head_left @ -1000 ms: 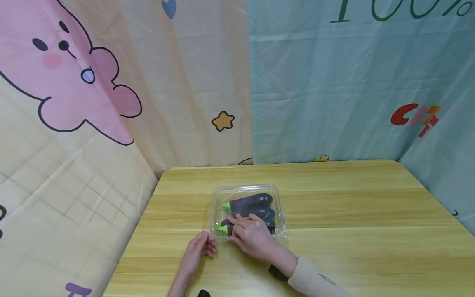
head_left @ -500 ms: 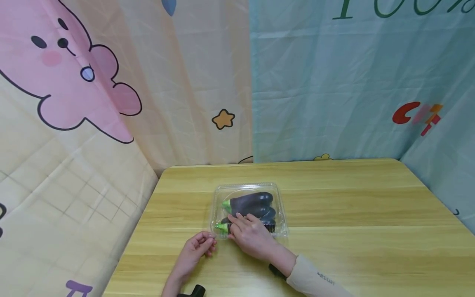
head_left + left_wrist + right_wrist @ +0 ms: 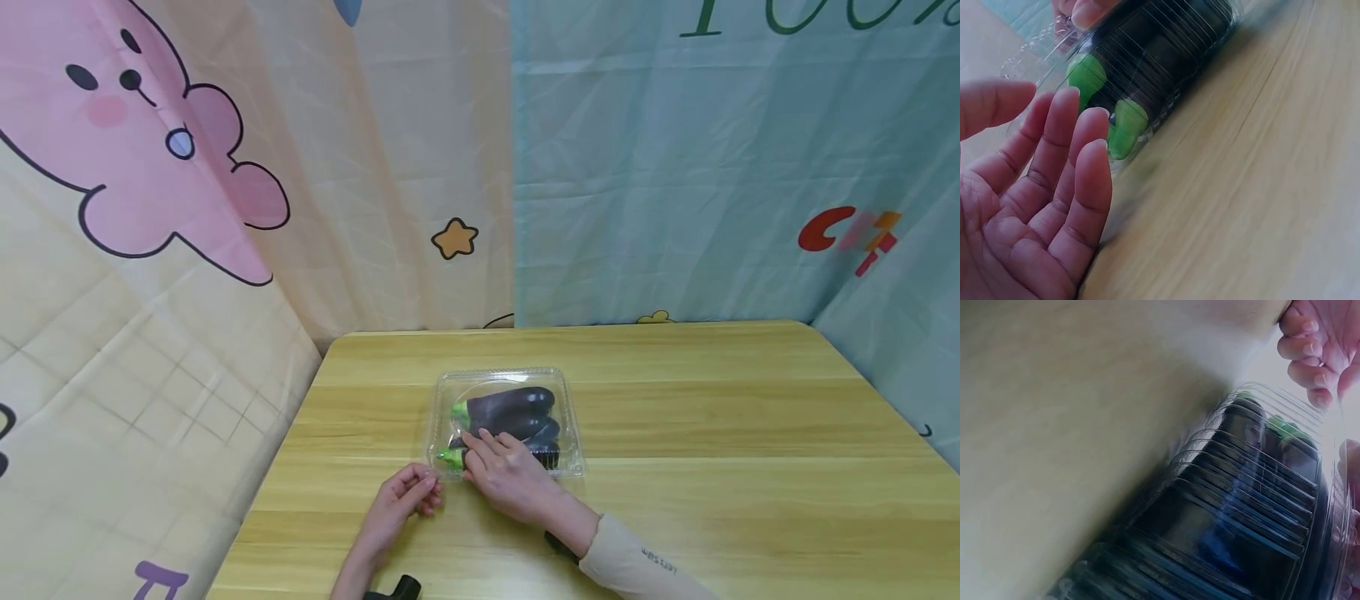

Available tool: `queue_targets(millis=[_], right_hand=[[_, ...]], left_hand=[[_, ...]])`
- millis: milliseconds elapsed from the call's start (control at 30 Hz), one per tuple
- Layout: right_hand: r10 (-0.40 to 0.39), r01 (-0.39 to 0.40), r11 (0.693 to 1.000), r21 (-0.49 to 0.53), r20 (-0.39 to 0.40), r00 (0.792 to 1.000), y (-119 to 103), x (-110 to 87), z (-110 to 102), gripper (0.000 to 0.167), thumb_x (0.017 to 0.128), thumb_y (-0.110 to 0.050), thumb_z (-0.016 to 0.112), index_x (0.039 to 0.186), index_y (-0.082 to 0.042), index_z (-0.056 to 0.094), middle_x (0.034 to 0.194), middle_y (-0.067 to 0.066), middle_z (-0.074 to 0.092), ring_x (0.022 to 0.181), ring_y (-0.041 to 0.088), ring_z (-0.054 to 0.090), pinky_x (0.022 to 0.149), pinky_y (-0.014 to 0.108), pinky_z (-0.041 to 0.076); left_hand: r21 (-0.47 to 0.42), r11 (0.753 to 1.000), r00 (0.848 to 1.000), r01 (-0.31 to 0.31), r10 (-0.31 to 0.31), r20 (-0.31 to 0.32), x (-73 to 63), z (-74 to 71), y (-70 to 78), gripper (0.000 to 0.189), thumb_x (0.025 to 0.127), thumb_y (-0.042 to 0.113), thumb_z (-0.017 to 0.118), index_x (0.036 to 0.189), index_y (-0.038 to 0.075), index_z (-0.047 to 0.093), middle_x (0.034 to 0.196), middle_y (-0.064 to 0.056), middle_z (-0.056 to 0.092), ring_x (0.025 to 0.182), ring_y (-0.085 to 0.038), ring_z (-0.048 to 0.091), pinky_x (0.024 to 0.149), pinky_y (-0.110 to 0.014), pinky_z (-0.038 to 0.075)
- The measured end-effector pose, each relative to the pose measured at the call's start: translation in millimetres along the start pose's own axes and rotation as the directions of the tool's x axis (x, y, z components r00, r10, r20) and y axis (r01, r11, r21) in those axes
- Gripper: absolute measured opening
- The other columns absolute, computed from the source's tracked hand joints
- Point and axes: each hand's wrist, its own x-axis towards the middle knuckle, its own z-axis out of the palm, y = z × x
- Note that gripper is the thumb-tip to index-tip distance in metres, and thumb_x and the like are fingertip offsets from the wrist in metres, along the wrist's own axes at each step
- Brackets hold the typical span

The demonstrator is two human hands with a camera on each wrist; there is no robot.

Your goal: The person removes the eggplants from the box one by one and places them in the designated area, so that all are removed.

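Observation:
A clear plastic clamshell box point(image 3: 572, 425) with several dark purple eggplants point(image 3: 513, 410) inside sits on the wooden table, its lid down over them. Their green stem ends point(image 3: 1127, 128) point toward my left hand. At the box's front left corner, my left hand point(image 3: 396, 507) pinches the thin plastic edge between thumb and index finger, the other fingers loosely bent. My right hand point(image 3: 516, 482) rests on the lid near the front, fingers extended across the top. Its fingertips point(image 3: 1090, 11) show above the lid in the left wrist view; the palm side is mostly hidden.
The wooden table point(image 3: 712, 500) extends to both sides of the box. Patterned curtains point(image 3: 375, 167) hang behind and beside it. A black wrist mount point(image 3: 401, 587) shows at my left wrist, and another dark piece point(image 3: 559, 546) sits under the right wrist.
My left hand has turned slightly at the corner, bringing the thumb over and more of the black wrist mount into view. The right hand and the box hold their place.

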Motion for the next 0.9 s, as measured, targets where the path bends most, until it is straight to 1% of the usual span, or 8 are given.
queue_targets(millis=[167, 367, 500, 600, 700, 800, 900], right_hand=[[0.001, -0.001, 1.000, -0.003, -0.011, 1.000, 1, 0.1, 0, 0.028, 0.093, -0.035, 0.058, 0.084, -0.009, 0.055, 0.115, 0.009, 0.065, 0.098, 0.024, 0.065, 0.067, 0.026, 0.047], [0.022, -0.021, 1.000, 0.018, -0.029, 0.999, 1, 0.3, 0, 0.028, 0.089, -0.035, 0.062, 0.083, -0.009, 0.055, 0.114, 0.008, 0.065, 0.097, 0.024, 0.066, 0.065, 0.027, 0.047], [0.037, -0.036, 0.999, 0.036, -0.023, 0.999, 2, 1.9, -3, 0.026, 0.087, -0.037, 0.066, 0.082, -0.012, 0.057, 0.117, 0.006, 0.065, 0.098, 0.022, 0.066, 0.069, 0.029, 0.051], [0.036, -0.036, 0.998, 0.051, -0.007, 0.999, 4, 3.8, -6, 0.021, 0.087, -0.035, 0.066, 0.085, -0.016, 0.060, 0.120, 0.006, 0.063, 0.100, 0.023, 0.065, 0.073, 0.033, 0.053], [0.024, -0.025, 0.998, 0.052, 0.014, 1.000, 6, 6.7, -10, 0.015, 0.089, -0.033, 0.065, 0.088, -0.019, 0.061, 0.122, 0.007, 0.062, 0.104, 0.024, 0.063, 0.074, 0.034, 0.054], [-0.007, 0.005, 0.999, 0.052, 0.052, 0.999, 6, 10.8, -12, 0.020, 0.087, -0.040, 0.065, 0.088, -0.021, 0.061, 0.125, 0.005, 0.059, 0.107, 0.021, 0.058, 0.070, 0.031, 0.051], [-0.040, 0.034, 0.998, 0.059, 0.090, 0.995, 7, 15.9, -11, 0.028, 0.084, -0.050, 0.066, 0.091, -0.023, 0.064, 0.125, 0.002, 0.057, 0.106, 0.018, 0.053, 0.070, 0.029, 0.047]], left_hand=[[-0.022, 1.000, 0.999, 0.015, -0.015, -0.030, 0.4, 2.3, 2.9, 0.026, 0.093, 0.017, 0.060, 0.099, -0.007, 0.054, 0.089, -0.014, 0.062, 0.076, -0.018, 0.061, 0.065, -0.028, 0.052], [-0.023, 1.000, 0.999, 0.020, -0.020, -0.033, 1.0, 2.9, 4.1, 0.029, 0.094, 0.017, 0.060, 0.099, -0.010, 0.052, 0.088, -0.015, 0.062, 0.074, -0.018, 0.061, 0.065, -0.028, 0.052], [-0.029, 0.999, 0.999, 0.019, -0.020, -0.043, 2.0, 2.7, 3.8, 0.026, 0.093, 0.017, 0.060, 0.098, -0.008, 0.054, 0.088, -0.015, 0.062, 0.075, -0.018, 0.061, 0.064, -0.028, 0.052], [-0.040, 0.999, 0.998, 0.028, -0.029, -0.048, 2.3, 2.8, 3.5, 0.023, 0.093, 0.017, 0.061, 0.097, -0.005, 0.056, 0.088, -0.014, 0.062, 0.075, -0.018, 0.061, 0.064, -0.027, 0.052], [-0.047, 0.998, 0.998, 0.039, -0.042, -0.050, 2.3, 2.8, 2.6, 0.023, 0.092, 0.018, 0.062, 0.097, -0.004, 0.057, 0.088, -0.012, 0.062, 0.075, -0.017, 0.061, 0.064, -0.027, 0.051], [-0.046, 0.998, 0.998, 0.038, -0.040, -0.050, 1.2, 2.3, 1.7, 0.021, 0.093, 0.017, 0.061, 0.096, -0.003, 0.058, 0.087, -0.011, 0.062, 0.075, -0.016, 0.060, 0.063, -0.026, 0.051], [-0.036, 0.999, 0.999, 0.029, -0.031, -0.040, 0.0, 1.9, 0.9, 0.018, 0.093, 0.015, 0.060, 0.096, -0.003, 0.058, 0.086, -0.012, 0.062, 0.074, -0.016, 0.060, 0.062, -0.025, 0.050]])
